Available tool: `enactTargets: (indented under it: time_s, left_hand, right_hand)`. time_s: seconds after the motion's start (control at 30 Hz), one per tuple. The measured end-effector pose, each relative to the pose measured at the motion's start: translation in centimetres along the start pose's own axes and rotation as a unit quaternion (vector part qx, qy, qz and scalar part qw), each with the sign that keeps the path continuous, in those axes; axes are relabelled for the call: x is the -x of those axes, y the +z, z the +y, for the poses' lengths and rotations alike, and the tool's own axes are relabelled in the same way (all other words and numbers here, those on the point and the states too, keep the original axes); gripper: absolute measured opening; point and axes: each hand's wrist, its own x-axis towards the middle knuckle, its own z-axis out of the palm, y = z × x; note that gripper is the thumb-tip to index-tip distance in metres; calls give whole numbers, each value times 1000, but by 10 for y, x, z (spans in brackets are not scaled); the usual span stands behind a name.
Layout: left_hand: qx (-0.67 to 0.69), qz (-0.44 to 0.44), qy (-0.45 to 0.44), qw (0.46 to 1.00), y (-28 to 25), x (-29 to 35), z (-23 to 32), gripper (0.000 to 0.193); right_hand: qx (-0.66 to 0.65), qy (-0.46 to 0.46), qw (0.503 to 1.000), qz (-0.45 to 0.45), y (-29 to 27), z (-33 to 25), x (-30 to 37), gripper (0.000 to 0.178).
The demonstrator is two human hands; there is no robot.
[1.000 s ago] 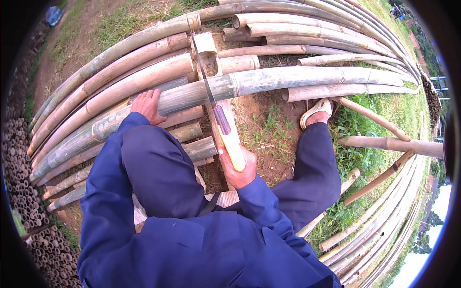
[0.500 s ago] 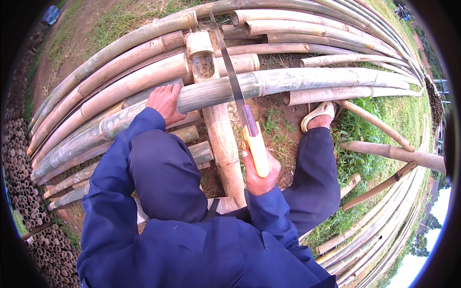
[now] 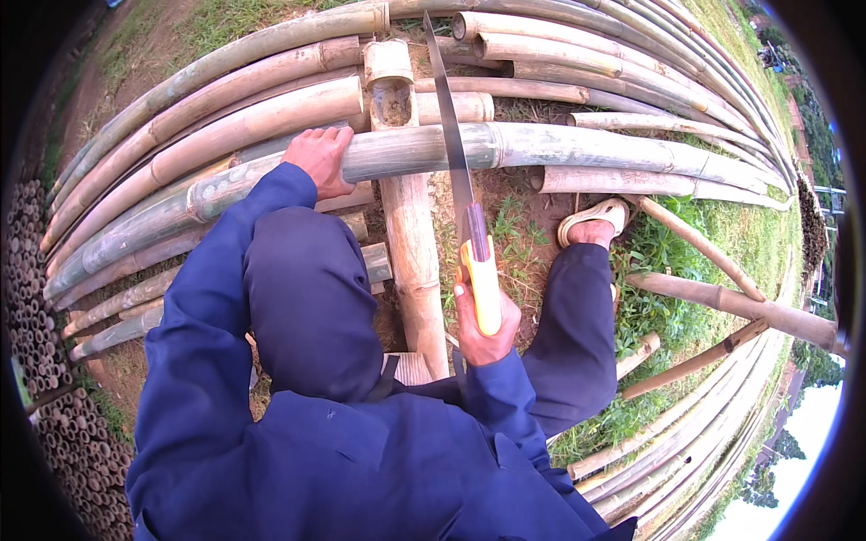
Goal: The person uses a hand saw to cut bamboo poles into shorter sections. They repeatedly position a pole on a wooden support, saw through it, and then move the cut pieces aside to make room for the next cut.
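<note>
My right hand is wrapped around the yellow-and-white handle of a handsaw. The saw's long blade points away from me and crosses a thick greenish bamboo pole, just left of a node ring. Whether the teeth have entered the pole cannot be made out. My left hand grips the same pole from above, left of the blade, with its fingers curled over the far side. Beneath, the pole crosses an upright bamboo post with a notched top, close to the blade.
Cut bamboo poles lie in rows to the left and far right. Stacked bamboo ends fill the left edge. A bamboo frame stands on grass at right. My sandalled foot rests below the pole, right of the saw.
The saw has been drawn slightly back toward me, and its blade points more straight ahead. My left hand keeps its hold on the pole. The whole view has shifted a little.
</note>
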Motion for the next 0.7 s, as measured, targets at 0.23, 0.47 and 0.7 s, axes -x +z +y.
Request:
enactTargets:
  time_s: [0.23, 0.47, 0.7]
  left_hand:
    - [-1, -5, -6, 1000, 6, -6, 12, 70]
    - [10, -35, -19, 999, 2, 8, 12, 71]
    - [2, -9, -16, 1000, 5, -6, 9, 71]
  right_hand:
    - [82, -11, 997, -1, -38, -1, 84, 29]
    - [-33, 44, 998, -20, -11, 4, 7, 12]
    - [-21, 26, 999, 3, -39, -2, 80, 29]
